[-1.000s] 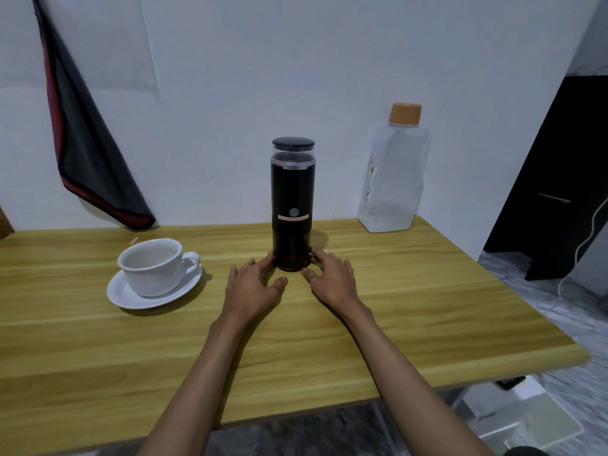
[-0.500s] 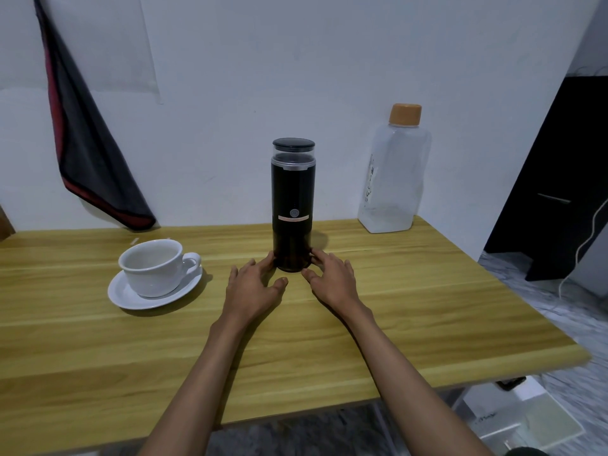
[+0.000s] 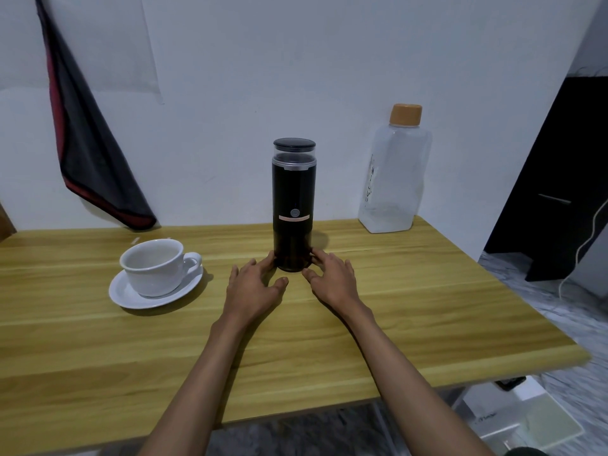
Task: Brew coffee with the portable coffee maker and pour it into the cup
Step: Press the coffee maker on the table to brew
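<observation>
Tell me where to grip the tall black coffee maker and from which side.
Grip the black cylindrical coffee maker round its lower body from the near side: it stands upright, with the left hand and right hand flanking its base.

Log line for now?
coffee maker: upright, lidded | left hand: open at base | right hand: open at base | cup: on saucer
</observation>
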